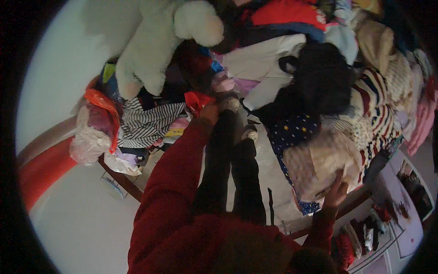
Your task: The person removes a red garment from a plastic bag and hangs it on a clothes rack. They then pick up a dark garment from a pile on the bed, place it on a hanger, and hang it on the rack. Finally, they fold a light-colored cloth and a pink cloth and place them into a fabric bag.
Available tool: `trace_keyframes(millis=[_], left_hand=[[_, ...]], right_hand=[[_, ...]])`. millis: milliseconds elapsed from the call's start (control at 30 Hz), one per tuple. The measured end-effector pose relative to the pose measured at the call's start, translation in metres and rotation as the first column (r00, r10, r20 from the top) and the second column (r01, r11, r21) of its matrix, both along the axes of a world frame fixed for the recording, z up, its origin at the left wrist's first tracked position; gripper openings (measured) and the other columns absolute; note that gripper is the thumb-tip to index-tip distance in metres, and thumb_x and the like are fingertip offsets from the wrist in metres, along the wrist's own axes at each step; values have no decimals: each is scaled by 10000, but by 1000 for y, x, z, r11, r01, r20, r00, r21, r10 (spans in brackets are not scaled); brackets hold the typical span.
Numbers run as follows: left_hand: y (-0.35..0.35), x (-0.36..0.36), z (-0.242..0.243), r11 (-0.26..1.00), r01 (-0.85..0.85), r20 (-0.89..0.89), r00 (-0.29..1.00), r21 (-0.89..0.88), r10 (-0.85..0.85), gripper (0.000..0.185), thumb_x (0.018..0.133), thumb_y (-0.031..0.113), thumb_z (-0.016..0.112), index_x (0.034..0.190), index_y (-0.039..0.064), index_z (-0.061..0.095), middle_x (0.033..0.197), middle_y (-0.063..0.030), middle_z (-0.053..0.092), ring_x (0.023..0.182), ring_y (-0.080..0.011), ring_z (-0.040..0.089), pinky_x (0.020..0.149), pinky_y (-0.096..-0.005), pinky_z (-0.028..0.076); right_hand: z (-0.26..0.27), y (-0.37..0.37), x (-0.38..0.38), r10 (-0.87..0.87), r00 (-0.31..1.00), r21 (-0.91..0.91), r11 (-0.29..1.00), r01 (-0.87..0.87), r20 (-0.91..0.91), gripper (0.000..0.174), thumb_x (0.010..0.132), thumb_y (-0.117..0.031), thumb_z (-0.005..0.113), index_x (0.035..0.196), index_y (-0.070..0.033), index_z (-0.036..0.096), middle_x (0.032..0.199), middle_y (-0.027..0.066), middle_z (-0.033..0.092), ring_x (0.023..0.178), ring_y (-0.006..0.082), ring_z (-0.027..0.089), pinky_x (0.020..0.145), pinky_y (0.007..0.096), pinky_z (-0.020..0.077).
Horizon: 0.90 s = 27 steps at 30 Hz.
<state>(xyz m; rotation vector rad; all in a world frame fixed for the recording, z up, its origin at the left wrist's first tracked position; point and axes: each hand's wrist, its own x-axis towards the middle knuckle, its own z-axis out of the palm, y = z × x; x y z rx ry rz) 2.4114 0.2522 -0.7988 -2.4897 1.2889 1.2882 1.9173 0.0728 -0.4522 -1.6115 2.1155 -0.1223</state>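
My left hand (209,114), at the end of a dark red sleeve, grips a bright red cloth (197,102) beside a heap of clothes. A black-and-white striped garment (150,120) lies just left of it. On the right, my right hand (336,192) has its fingers on a folded beige garment (321,164), which looks blurred; part of its grip is hidden. Under that garment spreads a dark blue cloth with yellow stars (291,132). A striped knitted piece (373,99) in cream, navy and dark red lies behind it.
A large white plush toy (150,51) leans at the upper left. Clear plastic wrapping (90,137) sits by an orange-red strap (102,101). A black bag or garment (321,78) lies across white clothing (263,58). Several folded items (362,236) stand on a lower shelf.
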Motion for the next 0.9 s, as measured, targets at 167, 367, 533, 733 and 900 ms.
trace_keyframes(millis=[167,367,533,733,900], left_hand=[[-58,-7,-112,997,-64,33,997,53,63,266,876,171,560,1087,52,668,1084,-213,638,1058,-366,610,898,-465,507],[-84,0,-226,987,-144,74,988,76,139,300,901,239,546,1091,34,653,1059,-225,642,1021,-377,615,886,-475,499],[-84,11,-273,970,-218,77,974,109,211,343,922,297,533,1094,19,640,1038,-235,645,991,-386,618,877,-483,492],[-68,-31,-213,966,-252,-48,966,57,254,408,948,365,519,1097,1,625,1013,-247,649,955,-397,622,865,-492,483],[-7,-109,-84,938,-322,-320,882,124,345,468,969,422,506,1100,-14,613,992,-257,653,924,-406,625,855,-500,476]], right_hand=[[-27,26,-51,-82,921,-316,948,-47,-382,467,1013,-378,527,1165,55,613,1055,184,655,821,258,597,767,388,496],[-15,5,-46,-158,895,-442,896,-49,-418,460,1012,-381,536,1119,57,621,1010,190,653,804,256,587,738,399,489],[-11,-6,-40,-211,882,-501,865,-33,-421,457,1011,-384,543,1081,59,628,972,195,651,790,253,579,714,407,483],[-22,-6,-24,-228,897,-478,878,22,-378,458,1009,-387,552,1035,62,636,927,201,648,773,250,569,685,418,476],[-31,-9,5,-76,986,-431,902,4,-150,519,1004,-423,537,948,82,642,960,256,659,794,303,574,723,447,471]])
